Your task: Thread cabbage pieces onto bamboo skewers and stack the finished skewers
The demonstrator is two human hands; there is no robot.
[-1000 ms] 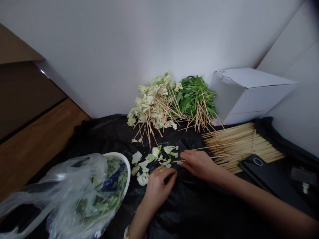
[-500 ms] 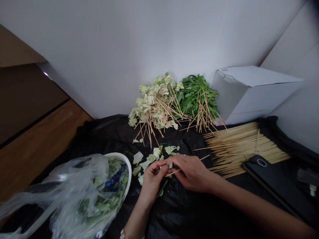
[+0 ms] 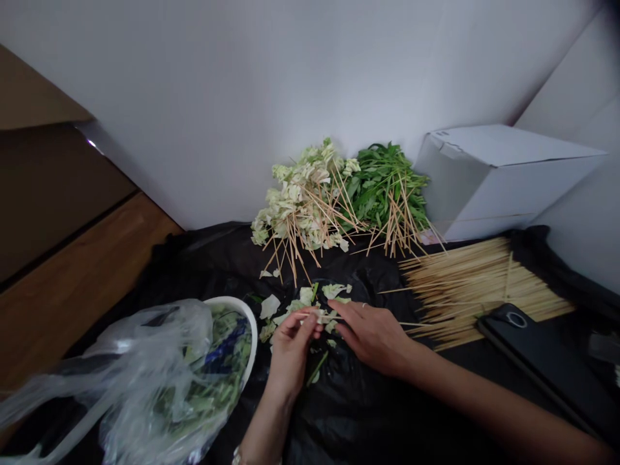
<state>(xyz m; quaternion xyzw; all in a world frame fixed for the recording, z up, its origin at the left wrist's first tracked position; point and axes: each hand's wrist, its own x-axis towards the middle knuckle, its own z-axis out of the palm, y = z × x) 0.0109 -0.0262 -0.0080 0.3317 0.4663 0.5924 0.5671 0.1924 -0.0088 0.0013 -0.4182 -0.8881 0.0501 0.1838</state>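
My left hand point(image 3: 294, 339) pinches a pale piece of cabbage leaf point(image 3: 320, 316) between thumb and fingers, around one end of a thin bamboo skewer point(image 3: 409, 323). The skewer runs sideways from there into my right hand point(image 3: 372, 334), whose fingers and thumb lie on either side of it; its middle is hidden by that hand. Loose cabbage pieces point(image 3: 270, 307) and green scraps are scattered on the black plastic sheet point(image 3: 339, 413) beneath and beyond both hands.
Skewered cabbage point(image 3: 295, 194) and skewered leafy greens point(image 3: 378, 181) are heaped against the wall. Bare skewers point(image 3: 460, 284) lie at right, with a black phone point(image 3: 537, 361) on their edge and a white box point(image 3: 513, 174) behind. At left stands a white tub point(image 3: 252, 336) of greens, partly under a clear bag point(image 3: 140, 368).
The skewer has swung from slanted to nearly level. My right hand's fingers have drawn away from the left fingertips, leaving the cabbage piece in the left hand's pinch.
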